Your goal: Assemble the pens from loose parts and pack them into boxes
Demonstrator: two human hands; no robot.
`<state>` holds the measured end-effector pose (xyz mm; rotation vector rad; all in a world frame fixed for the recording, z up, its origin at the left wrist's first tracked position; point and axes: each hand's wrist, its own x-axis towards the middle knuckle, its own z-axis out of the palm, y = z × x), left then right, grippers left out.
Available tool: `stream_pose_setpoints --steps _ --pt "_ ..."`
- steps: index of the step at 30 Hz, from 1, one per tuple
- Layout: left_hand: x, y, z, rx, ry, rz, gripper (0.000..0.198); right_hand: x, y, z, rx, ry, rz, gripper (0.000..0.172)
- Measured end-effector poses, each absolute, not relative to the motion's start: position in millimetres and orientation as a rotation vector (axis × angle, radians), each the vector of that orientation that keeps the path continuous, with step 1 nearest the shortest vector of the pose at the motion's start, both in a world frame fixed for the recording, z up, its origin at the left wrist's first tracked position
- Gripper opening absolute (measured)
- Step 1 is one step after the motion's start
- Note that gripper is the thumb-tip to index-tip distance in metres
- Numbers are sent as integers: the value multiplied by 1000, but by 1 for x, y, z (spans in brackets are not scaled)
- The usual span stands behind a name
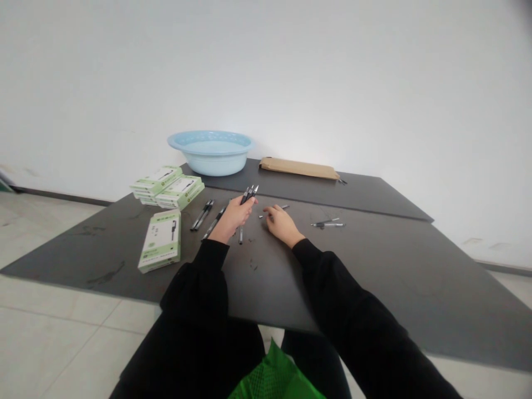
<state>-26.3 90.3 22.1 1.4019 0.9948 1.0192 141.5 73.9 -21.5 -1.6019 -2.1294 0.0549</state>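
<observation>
My left hand [239, 216] is closed around a bundle of several black pens [250, 192], their tips pointing up and away from me. Just right of it, my right hand [281, 224] rests low over the table with bent fingers slightly apart, and I see nothing held in it. A small silver pen part [261, 216] lies by its fingertips, and a thin piece [285, 206] shows behind its knuckles. Beneath my left hand lies a clear-barrelled pen [241, 235]. Another pen [213, 223] lies partly behind that wrist, with a pair of pens [202, 215] farther left.
Stacked green-and-white boxes [168, 185] stand at the left, and a single box [161, 240] lies nearer me. Behind are a light blue basin [216, 162] and a long brown paper package [299, 167]. Pen pieces [328, 224] lie right on the dark table [374, 266].
</observation>
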Motion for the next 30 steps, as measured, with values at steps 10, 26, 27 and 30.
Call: stream_pose_setpoints --steps 10,26,27,30 --pt "-19 89 18 1454 1022 958 17 135 85 -26 -1628 -2242 169 25" --pt "-10 87 9 1792 1142 899 26 203 14 -20 -2041 -2151 86 33" --pt "-4 84 6 1839 1119 874 26 207 13 -17 -2007 -2125 97 33" --pt "12 74 -2 1978 987 803 26 218 14 -5 -1773 -1907 161 26"
